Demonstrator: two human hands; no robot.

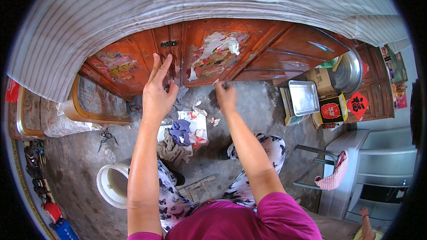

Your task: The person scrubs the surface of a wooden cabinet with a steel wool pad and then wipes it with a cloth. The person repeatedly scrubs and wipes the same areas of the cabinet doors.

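My left hand (158,90) is raised before the reddish-brown wooden cabinet (261,39), fingers stretched out and thumb apart, holding nothing. Its fingertips are near the dark metal latch (169,44) between two doors. My right hand (226,98) is closed and smeared by motion, low by the bottom edge of the cabinet. Something small and dark seems to be in its fingers, too blurred to name. Torn, partly peeled paper (213,53) clings to the door above it, a white flap curling away. More ragged paper (116,65) covers the left door.
On the floor lie crumpled cloths (180,132) on white paper, among paper scraps. A white bucket (113,185) stands at left, a low stool (198,188) between my legs. Metal tray (304,97), boxes and a chair (331,169) are at right. Another person's arm (366,224) shows lower right.
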